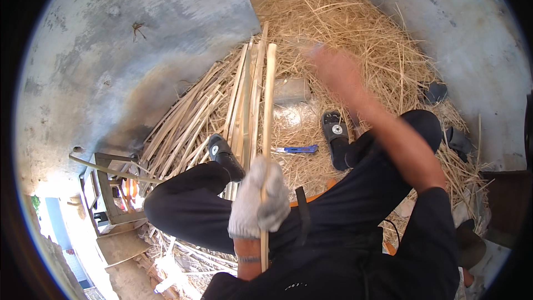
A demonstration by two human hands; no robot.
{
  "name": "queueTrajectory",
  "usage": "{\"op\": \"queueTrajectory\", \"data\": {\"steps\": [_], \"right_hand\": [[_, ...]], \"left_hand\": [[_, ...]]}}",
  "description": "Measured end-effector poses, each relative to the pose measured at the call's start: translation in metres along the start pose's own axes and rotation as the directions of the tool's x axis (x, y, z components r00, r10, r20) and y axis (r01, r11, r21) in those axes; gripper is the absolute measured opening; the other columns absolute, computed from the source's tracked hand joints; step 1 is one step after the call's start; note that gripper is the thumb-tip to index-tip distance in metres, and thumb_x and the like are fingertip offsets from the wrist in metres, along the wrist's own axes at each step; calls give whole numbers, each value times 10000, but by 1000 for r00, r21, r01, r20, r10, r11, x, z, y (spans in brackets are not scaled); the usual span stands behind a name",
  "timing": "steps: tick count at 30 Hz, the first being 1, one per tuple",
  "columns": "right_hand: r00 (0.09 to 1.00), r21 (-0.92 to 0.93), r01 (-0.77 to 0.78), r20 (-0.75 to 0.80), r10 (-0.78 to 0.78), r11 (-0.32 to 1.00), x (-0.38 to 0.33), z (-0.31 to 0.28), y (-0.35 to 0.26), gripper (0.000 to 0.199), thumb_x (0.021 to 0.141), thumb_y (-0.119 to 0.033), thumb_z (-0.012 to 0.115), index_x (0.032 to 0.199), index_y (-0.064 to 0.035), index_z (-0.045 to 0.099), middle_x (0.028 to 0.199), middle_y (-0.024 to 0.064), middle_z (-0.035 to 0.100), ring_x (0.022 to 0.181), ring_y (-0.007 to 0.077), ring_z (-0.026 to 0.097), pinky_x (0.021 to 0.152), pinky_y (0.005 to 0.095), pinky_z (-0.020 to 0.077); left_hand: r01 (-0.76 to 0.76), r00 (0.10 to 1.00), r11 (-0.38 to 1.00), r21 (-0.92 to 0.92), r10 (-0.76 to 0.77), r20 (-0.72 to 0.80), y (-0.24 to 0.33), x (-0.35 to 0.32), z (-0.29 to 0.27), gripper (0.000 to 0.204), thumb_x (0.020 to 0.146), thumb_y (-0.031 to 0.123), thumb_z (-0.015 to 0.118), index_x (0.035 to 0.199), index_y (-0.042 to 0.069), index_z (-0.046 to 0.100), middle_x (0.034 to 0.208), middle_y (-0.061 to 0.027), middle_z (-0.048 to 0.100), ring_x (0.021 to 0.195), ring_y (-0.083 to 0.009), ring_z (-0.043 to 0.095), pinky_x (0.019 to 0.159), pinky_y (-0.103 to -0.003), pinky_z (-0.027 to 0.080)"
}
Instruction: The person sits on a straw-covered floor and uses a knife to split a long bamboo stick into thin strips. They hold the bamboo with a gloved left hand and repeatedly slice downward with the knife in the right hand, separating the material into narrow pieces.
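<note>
Straw heaps up from twelve to two o'clock, hemmed by scuffed blue-grey walls at ten and two. Long split strips crowd nine to eleven, several lying close along the stick's left side. A grey block sits at one o'clock; nearer the middle, toward four, a blue knife lies on the straw between two dark shoes, which stand at eight and three. A wooden frame fills the space past eight.

The stick rises from the lap at six o'clock toward twelve, pale yellow, slim, nearly straight, its top end blunt. The left hand, in a whitish knitted glove, wraps its fingers around it, low in view. The bare right hand, toward two o'clock, is too blurred to tell how its fingers stand or whether they hold anything.

Straw looks dry and tangled, strips flat and woody, walls hard and blotchy.
</note>
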State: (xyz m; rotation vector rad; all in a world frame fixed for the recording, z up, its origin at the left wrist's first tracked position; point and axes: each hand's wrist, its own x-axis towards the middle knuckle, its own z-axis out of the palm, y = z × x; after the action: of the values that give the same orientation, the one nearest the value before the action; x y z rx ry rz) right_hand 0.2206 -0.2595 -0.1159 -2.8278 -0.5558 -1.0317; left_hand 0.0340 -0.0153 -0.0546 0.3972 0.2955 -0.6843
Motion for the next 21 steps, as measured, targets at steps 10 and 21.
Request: {"op": "queueTrajectory", "data": {"steps": [10,21], "right_hand": [[963,656,1,202,-176,755,13,-82,-38,397,1030,-396,525,821,-63,579,525,109,545,423,273,533,410,411,403],[962,218,201,139,-234,955,3,-40,-40,316,989,-388,557,868,-96,565,604,72,587,492,253,588,423,396,426]], "left_hand": [[82,994,996,24,-84,72,8,3,-5,566,1079,546,242,775,120,458,421,26,381,263,-107,370,246,-245,308],[28,996,990,139,-16,-89,1,5,8,560,1079,540,268,758,124,463,425,26,370,265,-108,328,244,-240,263]]}}
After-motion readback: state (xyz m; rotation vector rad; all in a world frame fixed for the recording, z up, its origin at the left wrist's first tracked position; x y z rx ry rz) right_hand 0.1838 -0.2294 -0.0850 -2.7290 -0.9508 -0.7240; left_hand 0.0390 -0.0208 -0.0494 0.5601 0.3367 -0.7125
